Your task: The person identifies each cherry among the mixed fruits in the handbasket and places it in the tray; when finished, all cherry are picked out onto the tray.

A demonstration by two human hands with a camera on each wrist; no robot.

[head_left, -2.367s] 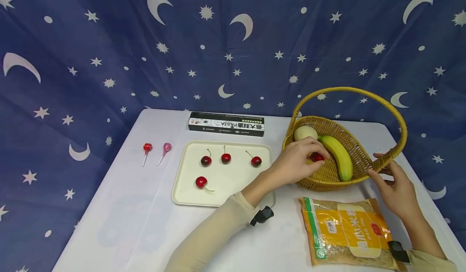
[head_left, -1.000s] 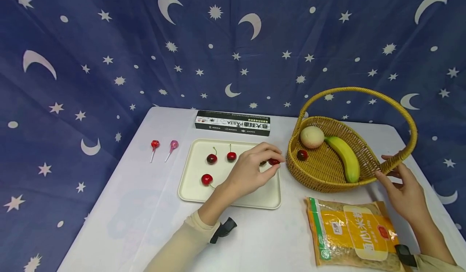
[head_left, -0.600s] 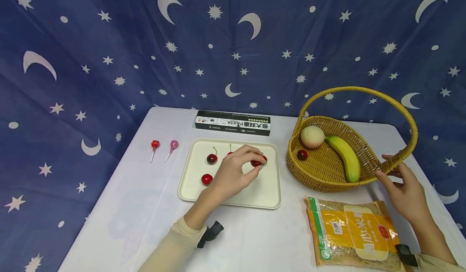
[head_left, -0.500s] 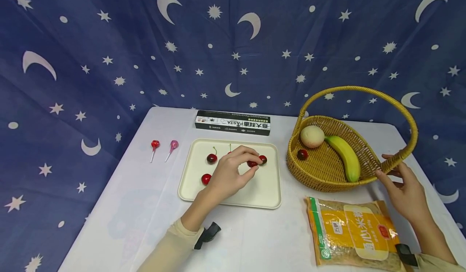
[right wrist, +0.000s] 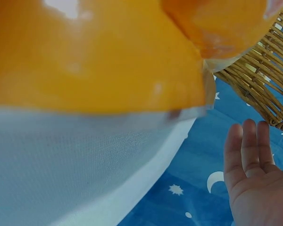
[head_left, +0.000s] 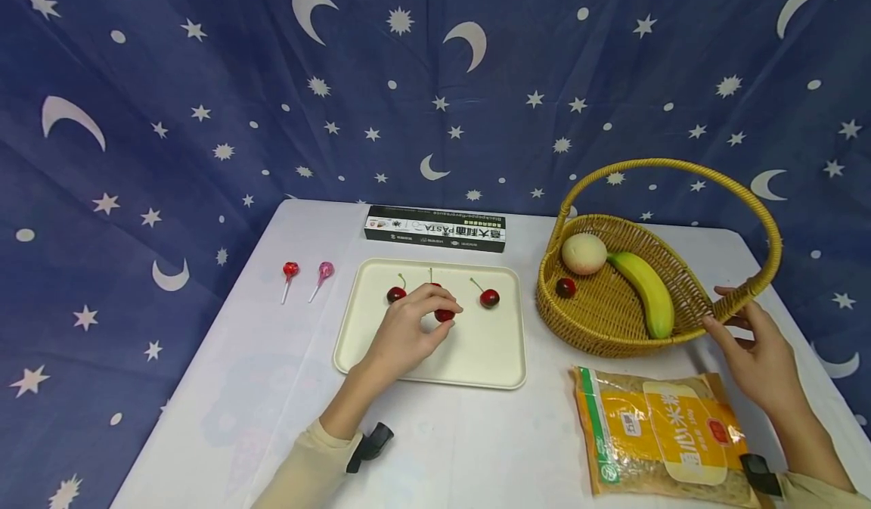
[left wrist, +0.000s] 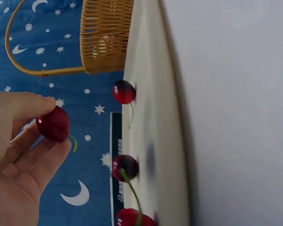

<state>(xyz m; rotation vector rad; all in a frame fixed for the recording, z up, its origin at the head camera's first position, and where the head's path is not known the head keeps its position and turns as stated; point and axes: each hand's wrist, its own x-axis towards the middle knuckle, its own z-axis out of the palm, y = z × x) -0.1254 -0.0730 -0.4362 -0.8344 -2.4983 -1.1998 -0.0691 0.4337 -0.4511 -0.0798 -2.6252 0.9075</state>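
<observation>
Thumb and fingers of my left hand (head_left: pixel 408 333) pinch a red cherry (left wrist: pixel 53 124) above the cream tray (head_left: pixel 469 365); its green stem shows in the left wrist view. Several other cherries lie on the tray, among them one at the right (head_left: pixel 488 298) and one at the left (head_left: pixel 396 294). My right hand (head_left: pixel 762 361) touches the right end of the wicker basket (head_left: pixel 599 348) near the handle's base. In the right wrist view its fingers (right wrist: pixel 249 146) are straight. Inside the basket lie a banana (head_left: pixel 643 293), a pale round peach-like fruit (head_left: pixel 584 254) and a cherry (head_left: pixel 565 288).
Below the basket lies an orange bag of rice noodles (head_left: pixel 670 437), beside my right forearm. A black pasta box (head_left: pixel 435 229) stands behind the tray. Red (head_left: pixel 290 269) and pink (head_left: pixel 325 270) lollipops lie to its left. A blue star-patterned curtain (head_left: pixel 381 78) hangs behind the table.
My left hand has come out of the basket with the cherry and moved left over the tray. The tray's front-left cherry is now hidden behind it. The right hand stays at the basket.
</observation>
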